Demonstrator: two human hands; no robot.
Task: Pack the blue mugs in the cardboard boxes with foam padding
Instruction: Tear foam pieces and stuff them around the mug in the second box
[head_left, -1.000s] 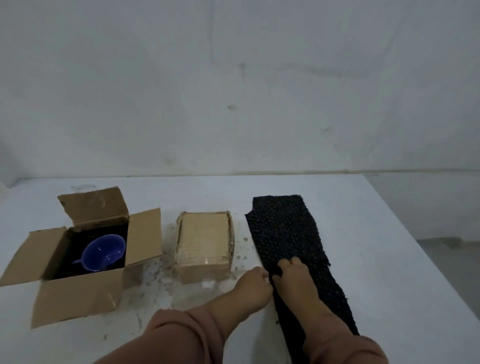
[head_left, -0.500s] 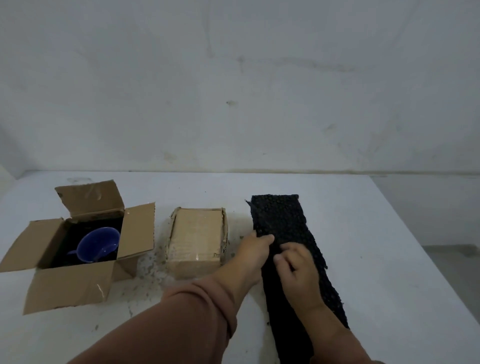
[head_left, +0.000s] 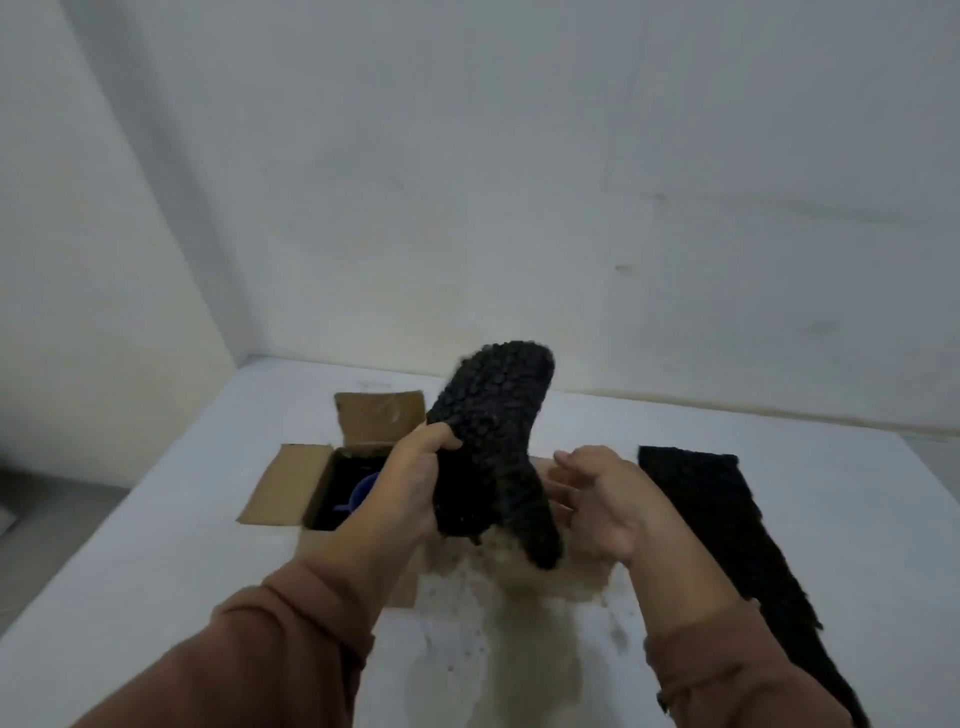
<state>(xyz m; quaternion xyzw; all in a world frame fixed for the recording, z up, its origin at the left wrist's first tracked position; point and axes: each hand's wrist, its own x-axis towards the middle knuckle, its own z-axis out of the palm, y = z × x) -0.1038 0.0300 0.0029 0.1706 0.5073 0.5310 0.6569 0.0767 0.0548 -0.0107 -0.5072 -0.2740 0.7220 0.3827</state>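
1. While my left hand (head_left: 410, 493) grips a foam piece (head_left: 488, 441) in the air, my right hand (head_left: 597, 499) hangs spread beside it.
2. One blue mug (head_left: 361, 493) sits in the open box (head_left: 332, 488) near the tabletop's (head_left: 156, 545) left edge; top padding and closing remain.

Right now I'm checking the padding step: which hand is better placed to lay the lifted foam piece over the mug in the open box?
Probably the left hand: it already grips the foam piece and sits directly above the open cardboard box holding the blue mug. The right hand is open and farther away.

left grip (head_left: 415, 483) clenched, right grip (head_left: 597, 499) loosely spread
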